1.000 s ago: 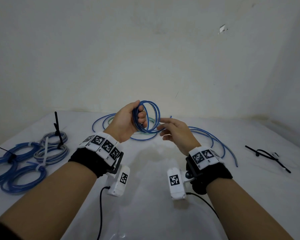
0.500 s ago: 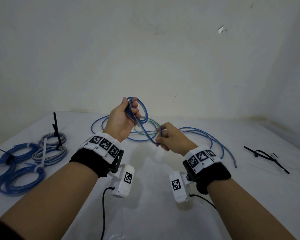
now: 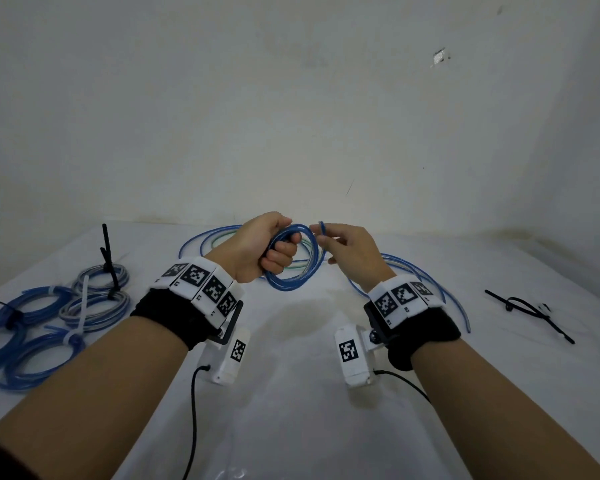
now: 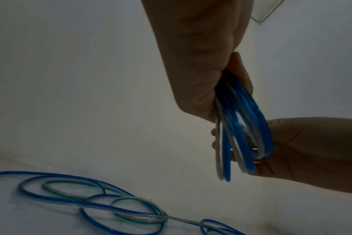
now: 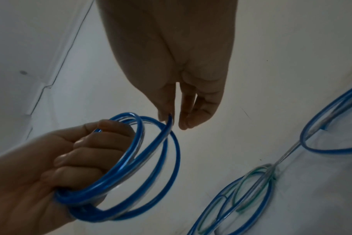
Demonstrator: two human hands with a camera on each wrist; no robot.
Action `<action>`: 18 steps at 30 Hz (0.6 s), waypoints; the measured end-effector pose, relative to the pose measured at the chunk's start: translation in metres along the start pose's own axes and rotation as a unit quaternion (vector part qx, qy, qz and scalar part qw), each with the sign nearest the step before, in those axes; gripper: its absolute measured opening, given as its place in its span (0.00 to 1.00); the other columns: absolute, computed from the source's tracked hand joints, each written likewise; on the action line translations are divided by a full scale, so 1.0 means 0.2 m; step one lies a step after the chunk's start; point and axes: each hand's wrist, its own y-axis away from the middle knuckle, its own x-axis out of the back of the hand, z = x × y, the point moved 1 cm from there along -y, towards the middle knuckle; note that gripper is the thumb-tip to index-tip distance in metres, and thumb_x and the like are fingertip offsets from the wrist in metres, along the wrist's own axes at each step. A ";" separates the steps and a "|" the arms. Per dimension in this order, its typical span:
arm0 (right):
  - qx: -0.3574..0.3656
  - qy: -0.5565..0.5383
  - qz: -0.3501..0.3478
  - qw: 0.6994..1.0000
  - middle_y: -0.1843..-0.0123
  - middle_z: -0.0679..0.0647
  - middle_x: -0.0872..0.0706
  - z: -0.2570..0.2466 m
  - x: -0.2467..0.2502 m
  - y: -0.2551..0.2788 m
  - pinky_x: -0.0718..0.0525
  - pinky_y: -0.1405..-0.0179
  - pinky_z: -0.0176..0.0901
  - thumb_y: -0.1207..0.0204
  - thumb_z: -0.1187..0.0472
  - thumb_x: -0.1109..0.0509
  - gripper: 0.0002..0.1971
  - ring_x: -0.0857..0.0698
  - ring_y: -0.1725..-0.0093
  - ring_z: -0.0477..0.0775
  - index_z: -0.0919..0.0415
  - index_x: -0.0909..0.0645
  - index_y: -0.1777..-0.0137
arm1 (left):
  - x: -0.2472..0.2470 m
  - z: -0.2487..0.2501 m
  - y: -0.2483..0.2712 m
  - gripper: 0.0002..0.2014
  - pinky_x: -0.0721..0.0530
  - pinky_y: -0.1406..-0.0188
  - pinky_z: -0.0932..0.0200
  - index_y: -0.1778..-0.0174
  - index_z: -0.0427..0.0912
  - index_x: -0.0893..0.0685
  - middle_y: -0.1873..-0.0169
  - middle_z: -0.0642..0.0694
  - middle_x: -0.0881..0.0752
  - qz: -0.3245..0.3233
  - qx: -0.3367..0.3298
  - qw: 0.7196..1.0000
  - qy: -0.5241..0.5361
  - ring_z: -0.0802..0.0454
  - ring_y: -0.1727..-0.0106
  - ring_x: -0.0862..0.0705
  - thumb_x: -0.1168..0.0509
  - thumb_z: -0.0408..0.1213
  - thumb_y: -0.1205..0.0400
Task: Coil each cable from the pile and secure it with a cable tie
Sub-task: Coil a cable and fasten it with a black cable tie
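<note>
My left hand [image 3: 272, 249] grips a blue cable coil [image 3: 297, 277] of several loops, held up above the white table [image 3: 291, 393]. In the right wrist view the left hand [image 5: 50, 167] has its fingers curled through the coil [image 5: 149, 171]. My right hand [image 3: 347, 249] pinches the cable's free end [image 3: 322, 227] between thumb and fingers, just right of the coil. The pinch shows in the right wrist view at the cable end [image 5: 169, 120]. In the left wrist view the coil [image 4: 243, 132] hangs from my left hand [image 4: 201, 63], with my right hand [image 4: 312, 151] behind it.
Loose blue and green cables [image 3: 222, 239] lie on the table behind my hands and trail to the right [image 3: 440, 289]. Several tied coils [image 3: 39, 323] sit at the left with black and white ties. Black cable ties [image 3: 530, 311] lie at the right.
My right hand has brought the cable's free end up and round to the top of the coil. The left hand has turned, and the coil now hangs lower.
</note>
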 end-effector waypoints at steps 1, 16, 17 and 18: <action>0.001 -0.017 -0.004 1.000 0.44 0.55 0.13 -0.01 -0.01 0.00 0.16 0.43 0.50 0.19 0.65 0.36 0.13 0.16 0.46 0.51 0.61 0.16 0.37 | -0.01 0.00 0.00 0.17 0.46 0.87 0.68 0.68 0.41 0.28 0.82 0.53 0.36 0.000 0.003 1.000 -0.018 0.60 0.85 0.41 0.54 0.40 0.16; -0.020 -0.152 -0.086 0.984 0.64 0.52 0.25 -0.03 -0.08 0.08 0.24 0.61 0.37 0.14 0.65 0.45 0.17 0.26 0.67 0.47 0.63 0.26 0.27 | 0.00 -0.07 -0.03 0.11 0.42 0.84 0.67 0.62 0.42 0.33 0.74 0.48 0.35 0.088 -0.103 0.980 -0.149 0.58 0.80 0.41 0.48 0.36 0.13; -0.024 -0.150 -0.091 0.984 0.62 0.52 0.25 -0.03 -0.08 0.08 0.25 0.60 0.35 0.14 0.64 0.45 0.18 0.26 0.66 0.47 0.63 0.29 0.25 | 0.01 -0.08 -0.03 0.09 0.40 0.83 0.67 0.58 0.40 0.31 0.73 0.48 0.32 0.100 -0.109 0.978 -0.146 0.58 0.79 0.39 0.47 0.38 0.13; -0.023 -0.140 -0.099 0.985 0.61 0.53 0.25 -0.04 -0.08 0.08 0.24 0.59 0.33 0.14 0.64 0.45 0.19 0.26 0.66 0.46 0.63 0.31 0.24 | 0.01 -0.08 -0.03 0.08 0.36 0.81 0.66 0.55 0.39 0.30 0.71 0.48 0.29 0.116 -0.113 0.976 -0.148 0.58 0.78 0.37 0.45 0.39 0.13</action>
